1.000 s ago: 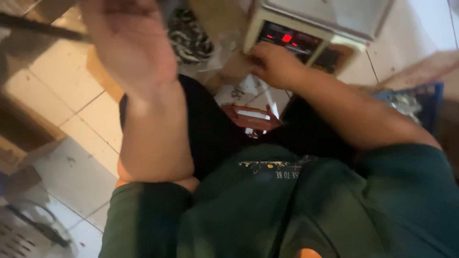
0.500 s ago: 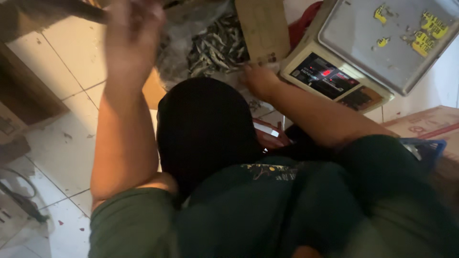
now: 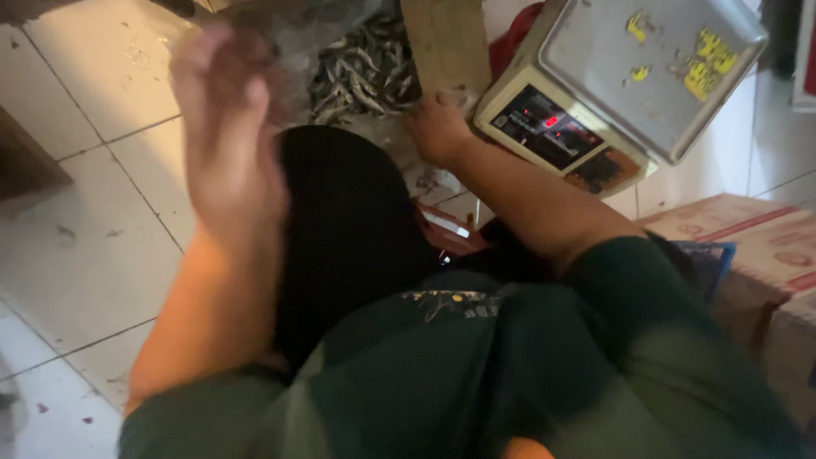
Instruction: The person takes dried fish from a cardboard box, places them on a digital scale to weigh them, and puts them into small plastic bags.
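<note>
A heap of small dried fish [image 3: 364, 75] is seen lying on the tiled floor [image 3: 102, 212] at the top of the view, partly covered by a sheet of clear plastic [image 3: 297, 21]. The right hand [image 3: 440, 127] is set down just at the near right edge of the heap, beside a brown cardboard piece [image 3: 444, 42]; its fingers are curled downward, but whether anything is gripped cannot be told, since the fingertips are hidden. The left hand [image 3: 228, 127] is raised in the air to the left of the heap, blurred, with fingers loosely closed; what, if anything, is held there cannot be told either. The right hand is clearly the nearer of the two, with the fish lying just ahead and to its left. The single fish are slim and long, and they point every way, though many have their long axis running from near left to far right. An electronic scale [image 3: 629, 85] with a steel pan stands tilted in view just right of the right hand. A cardboard box [image 3: 765, 246] is seen at the right edge.
</note>
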